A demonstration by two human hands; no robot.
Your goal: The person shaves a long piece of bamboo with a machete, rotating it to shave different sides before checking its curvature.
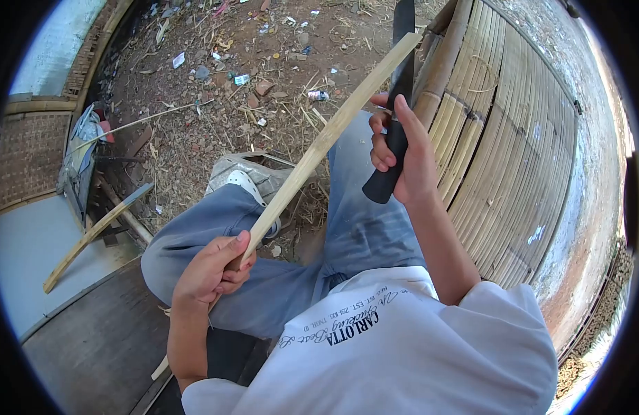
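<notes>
My left hand [216,268] is wrapped round the lower part of a long, pale bamboo strip [319,146], which slants up and to the right across my lap. In my right hand [411,149] is a large knife [395,144], held by its black handle with the dark blade pointing up and away from me. Near its far end, the strip crosses in front of the blade in this view. My right thumb lies along the handle, and the index finger reaches to the left near the base of the blade.
To my right stands a bamboo slat bench [516,159]. Another bamboo piece [91,238] leans at the left over a pale panel [29,242]. Litter and dry scraps cover the dirt ground [264,62]. A pale clog [245,185] shows beyond my bent knee.
</notes>
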